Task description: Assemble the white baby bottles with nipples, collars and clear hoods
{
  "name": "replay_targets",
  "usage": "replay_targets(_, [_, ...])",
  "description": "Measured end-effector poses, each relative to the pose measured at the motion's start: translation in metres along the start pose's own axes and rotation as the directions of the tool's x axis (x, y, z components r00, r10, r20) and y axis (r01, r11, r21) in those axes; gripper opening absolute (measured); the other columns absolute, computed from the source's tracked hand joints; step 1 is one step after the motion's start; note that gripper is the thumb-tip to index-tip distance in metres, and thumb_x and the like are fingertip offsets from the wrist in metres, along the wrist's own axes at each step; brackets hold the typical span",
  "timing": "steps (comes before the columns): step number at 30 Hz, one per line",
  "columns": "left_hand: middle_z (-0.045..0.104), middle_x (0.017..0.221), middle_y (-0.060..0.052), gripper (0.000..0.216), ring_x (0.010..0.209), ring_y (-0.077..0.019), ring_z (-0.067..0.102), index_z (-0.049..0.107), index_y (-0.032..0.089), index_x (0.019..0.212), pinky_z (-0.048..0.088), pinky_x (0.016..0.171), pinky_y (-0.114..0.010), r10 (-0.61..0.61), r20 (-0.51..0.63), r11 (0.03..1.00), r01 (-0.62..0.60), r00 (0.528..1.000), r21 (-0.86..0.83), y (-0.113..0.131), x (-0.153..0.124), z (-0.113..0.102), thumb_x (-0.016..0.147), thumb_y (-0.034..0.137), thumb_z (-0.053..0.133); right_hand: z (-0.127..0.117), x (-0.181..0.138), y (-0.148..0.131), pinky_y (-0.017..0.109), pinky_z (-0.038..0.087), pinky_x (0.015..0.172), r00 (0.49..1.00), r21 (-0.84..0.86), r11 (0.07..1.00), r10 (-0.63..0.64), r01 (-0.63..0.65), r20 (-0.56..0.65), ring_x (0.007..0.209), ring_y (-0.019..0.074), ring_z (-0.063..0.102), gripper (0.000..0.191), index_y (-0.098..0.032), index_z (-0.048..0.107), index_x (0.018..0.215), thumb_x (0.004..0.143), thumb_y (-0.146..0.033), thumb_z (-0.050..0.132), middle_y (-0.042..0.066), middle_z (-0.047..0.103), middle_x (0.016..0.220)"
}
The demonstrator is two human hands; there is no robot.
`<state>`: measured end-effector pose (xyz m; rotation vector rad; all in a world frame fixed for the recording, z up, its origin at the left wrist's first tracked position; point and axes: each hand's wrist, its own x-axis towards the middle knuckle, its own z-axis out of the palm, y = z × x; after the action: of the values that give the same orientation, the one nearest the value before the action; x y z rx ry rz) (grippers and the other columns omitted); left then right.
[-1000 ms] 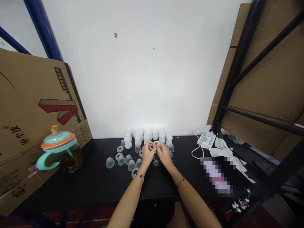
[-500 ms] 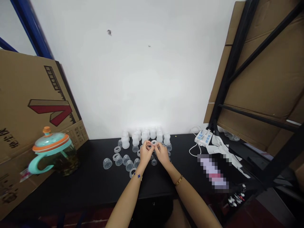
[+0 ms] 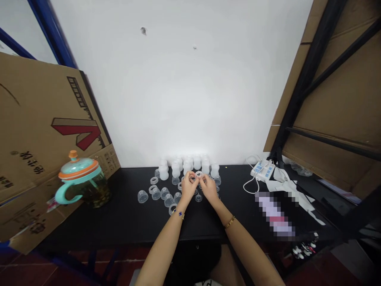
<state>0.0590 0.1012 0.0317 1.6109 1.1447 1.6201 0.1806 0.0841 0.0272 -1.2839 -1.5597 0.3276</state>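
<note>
Between the fingertips of my left hand [image 3: 189, 186] and my right hand [image 3: 208, 188] is a small white bottle collar ring [image 3: 199, 174], pinched from both sides above the table. Both hands are closed on it. Behind them stand several frosted white baby bottles [image 3: 163, 172] in rows near the wall. To the left lie several clear domed caps [image 3: 143, 196] and loose collar rings [image 3: 154, 180]. A clear nipple-like piece [image 3: 198, 197] rests on the table just below my hands. My hands hide some of the parts behind them.
The black table [image 3: 119, 226] meets a white wall. At left stands a teal-handled glass pitcher [image 3: 81, 180] before a cardboard box [image 3: 38, 131]. A white power strip [image 3: 263, 170] with its cable, white papers [image 3: 282, 183] and a blurred-out item [image 3: 275, 214] lie at right.
The view has shifted, so everything sits slightly further right and higher in the picture. Both hands still pinch the collar ring; their grip looks nearly the same.
</note>
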Motion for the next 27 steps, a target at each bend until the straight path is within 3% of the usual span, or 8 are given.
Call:
replay_targets(13, [0.065, 0.082, 0.001, 0.019, 0.047, -0.0065, 0.042, 0.057, 0.021, 0.087, 0.033, 0.049, -0.020, -0.028, 0.008, 1.000, 0.028, 1.000, -0.002, 0.0021, -0.0005, -0.0003, 0.077, 0.035, 0.064, 0.0015, 0.0007, 0.0027, 0.026, 0.040, 0.055, 1.000, -0.018, 1.000, 0.005, -0.005, -0.002, 0.062, 0.0205, 0.065, 0.038, -0.023, 0.063, 0.083, 0.096, -0.052, 0.042, 0.004, 0.070, 0.072])
replay_targets(27, [0.066, 0.081, 0.000, 0.019, 0.046, -0.0070, 0.042, 0.058, 0.021, 0.088, 0.035, 0.048, -0.021, 0.013, -0.004, 0.999, -0.012, 1.000, 0.045, -0.0004, -0.0004, -0.0018, 0.078, 0.036, 0.065, 0.0013, -0.0005, -0.0007, 0.025, 0.041, 0.059, 1.000, -0.022, 1.000, 0.005, -0.006, -0.016, 0.063, 0.0187, 0.064, 0.031, -0.022, 0.064, 0.085, 0.096, -0.043, 0.046, 0.003, 0.071, 0.075])
